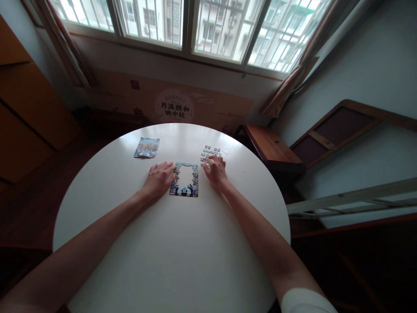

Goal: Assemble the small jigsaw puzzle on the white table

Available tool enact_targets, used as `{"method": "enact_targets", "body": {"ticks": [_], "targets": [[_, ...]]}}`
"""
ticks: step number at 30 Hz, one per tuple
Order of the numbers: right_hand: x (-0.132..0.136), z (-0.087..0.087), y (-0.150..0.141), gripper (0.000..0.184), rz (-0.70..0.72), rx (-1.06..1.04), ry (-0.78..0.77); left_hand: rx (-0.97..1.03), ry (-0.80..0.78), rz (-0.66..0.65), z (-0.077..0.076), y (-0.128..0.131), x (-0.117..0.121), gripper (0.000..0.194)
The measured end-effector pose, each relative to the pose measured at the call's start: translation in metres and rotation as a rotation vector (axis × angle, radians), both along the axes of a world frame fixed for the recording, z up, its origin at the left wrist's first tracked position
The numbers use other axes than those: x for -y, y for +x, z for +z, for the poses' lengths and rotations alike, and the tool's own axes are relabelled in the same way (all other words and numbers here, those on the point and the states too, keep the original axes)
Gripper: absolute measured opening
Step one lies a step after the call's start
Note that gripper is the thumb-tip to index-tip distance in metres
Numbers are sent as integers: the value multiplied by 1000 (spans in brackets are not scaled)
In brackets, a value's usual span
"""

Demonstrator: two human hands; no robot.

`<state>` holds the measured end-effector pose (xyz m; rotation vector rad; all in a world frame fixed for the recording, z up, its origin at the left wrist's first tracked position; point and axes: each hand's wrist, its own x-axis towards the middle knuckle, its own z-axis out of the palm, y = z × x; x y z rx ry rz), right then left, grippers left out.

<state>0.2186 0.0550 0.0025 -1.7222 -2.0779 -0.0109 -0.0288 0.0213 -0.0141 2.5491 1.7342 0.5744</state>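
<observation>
A small jigsaw puzzle (185, 180) lies on the round white table (169, 252); its colourful border is joined and its middle is blank white. My left hand (159, 178) rests flat at the puzzle's left edge, fingers stretched out and touching the frame. My right hand (214, 169) lies just right of the puzzle, fingers spread over the near end of a cluster of several loose puzzle pieces (210, 152). Whether a piece is under its fingertips cannot be made out.
A colourful printed picture card or bag (146, 147) lies at the table's far left. Behind the table are a cardboard box with printed characters (176, 108), a wooden stool (272, 148), a window and a wooden cabinet (29, 104) at left.
</observation>
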Motion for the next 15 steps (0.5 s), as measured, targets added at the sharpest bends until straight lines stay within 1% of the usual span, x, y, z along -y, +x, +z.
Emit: {"method": "enact_targets", "body": {"ticks": [2,4,8,11,15], "targets": [[-12,6,-1,31,-11,37,-27,-5,5,1,-1,0,0,39],[-25,13,-4,30,-56,62,-67,-7,4,4,-1,0,0,39],[-43,23,-10,33,-142,110,-184,1,0,11,-2,0,-1,37],[-51,24,-13,32,-196,139,-261,11,3,9,-3,0,-1,37],[-60,18,-15,26,-241,116,-293,12,7,12,-4,0,-1,37]]}}
